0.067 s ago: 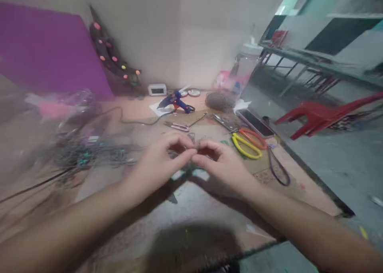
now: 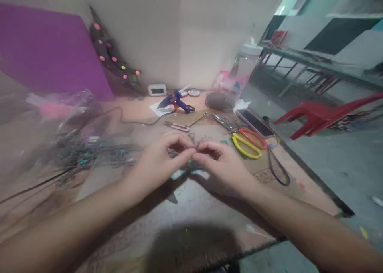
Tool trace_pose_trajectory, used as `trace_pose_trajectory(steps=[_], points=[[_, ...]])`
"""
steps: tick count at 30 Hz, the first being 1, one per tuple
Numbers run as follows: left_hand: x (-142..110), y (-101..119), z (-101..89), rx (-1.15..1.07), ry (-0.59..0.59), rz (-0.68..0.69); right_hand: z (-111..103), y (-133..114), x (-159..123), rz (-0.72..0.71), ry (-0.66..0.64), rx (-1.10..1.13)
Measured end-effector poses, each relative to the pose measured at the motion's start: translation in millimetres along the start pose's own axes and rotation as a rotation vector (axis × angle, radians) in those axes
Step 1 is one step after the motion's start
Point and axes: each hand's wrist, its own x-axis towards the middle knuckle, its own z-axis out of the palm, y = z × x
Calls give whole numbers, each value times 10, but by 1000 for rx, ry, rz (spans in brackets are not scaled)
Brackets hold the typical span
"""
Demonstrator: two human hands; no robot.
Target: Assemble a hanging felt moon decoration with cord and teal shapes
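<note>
Pale grey wall point(image 2: 194, 33) stood behind our peach-coloured tabletop point(image 2: 317, 193). Toward its back right corner we had a clear plastic bottle with a white lid point(image 2: 245, 65), its contents too blurred to tell; by the left edge, a clear plastic bag point(image 2: 80, 101) showed something pink inside. Over the middle, our left hand point(image 2: 161, 157) and right hand point(image 2: 224, 159) pinched a small dark piece point(image 2: 196, 145), blurred, between thumbs and fingertips. Since the earlier frame, both hands had hardly moved. Room lay between them and the shadowed front edge; scissors with yellow and orange loop handles point(image 2: 245, 153) rested near the right edge.
</note>
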Motion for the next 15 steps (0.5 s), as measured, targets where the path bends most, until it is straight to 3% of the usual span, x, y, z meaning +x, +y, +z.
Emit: trace_pose_trajectory(steps=[3,6,9,12,15], points=[[19,18,-72,-55,-5,-30,-53,39,27,-30,70,-24],[61,23,-147,-184,1,-156,-141,88,106,-49,124,14],[113,11,-230,-352,-50,-308,-230,125,188,-16,66,200],[153,-12,-360,-487,-97,-340,-318,120,239,52,10,320],[172,-30,-544,-456,-172,-373,-410,84,255,20,100,166]])
